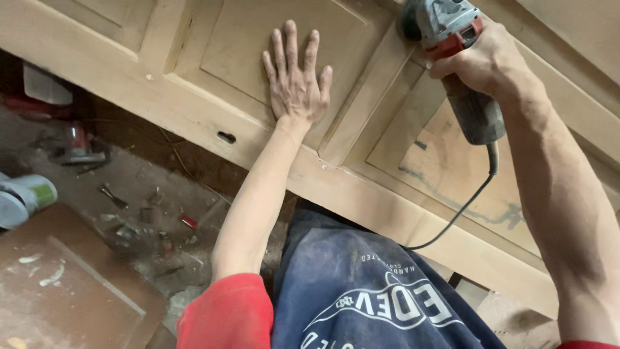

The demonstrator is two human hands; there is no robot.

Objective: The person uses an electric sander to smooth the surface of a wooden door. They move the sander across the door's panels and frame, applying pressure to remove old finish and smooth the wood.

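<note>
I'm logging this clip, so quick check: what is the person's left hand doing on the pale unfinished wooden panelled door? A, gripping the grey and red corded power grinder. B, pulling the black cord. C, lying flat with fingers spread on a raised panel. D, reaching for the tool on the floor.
C: the left hand lies flat, fingers spread, on a panel of the pale wooden panelled door, while the right hand grips the grey and red power grinder.

dusty concrete floor (139,181), left of frame, strewn with debris. on it: a brown panel (71,291) with pale smears, lower left; a green-and-grey can (26,197) lying on its side at the left edge; a red tool (81,145) further back; small scraps (158,223) and a red bit (188,222) scattered between.
</note>
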